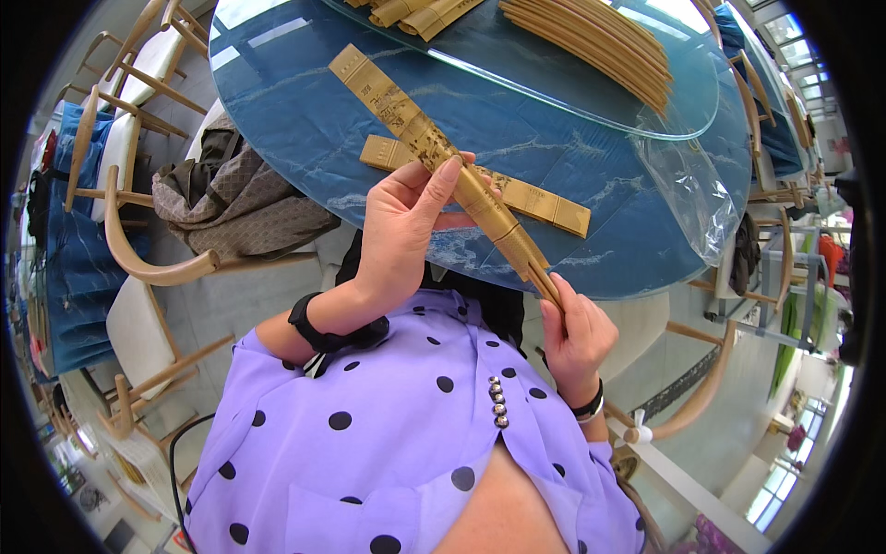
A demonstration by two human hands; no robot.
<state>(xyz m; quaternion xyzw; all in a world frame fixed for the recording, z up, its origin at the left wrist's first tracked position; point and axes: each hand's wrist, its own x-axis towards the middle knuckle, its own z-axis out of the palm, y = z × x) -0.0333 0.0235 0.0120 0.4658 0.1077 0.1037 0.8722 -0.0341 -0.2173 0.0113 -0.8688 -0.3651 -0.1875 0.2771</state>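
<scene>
A long gold paper chopstick sleeve [383,97] with dark printing slants across the middle, above the near edge of the table. My left hand [403,226] pinches it around its middle, thumb on top. From its lower right end stick out slim brown chopsticks [545,288], gripped by the fingers of my right hand [581,340]. Most of their length is hidden inside the sleeve. Under the held sleeve, a second gold sleeve [551,207] lies flat on the blue table [295,102], partly covered by my left hand.
On the glass turntable [517,95] sit a row of stacked gold sleeves [591,46] and another gold bunch [420,14]. A clear plastic bag [697,198] hangs at the table's right edge. A brown patterned bag or cloth [235,198] rests by a wooden chair [138,263] at left.
</scene>
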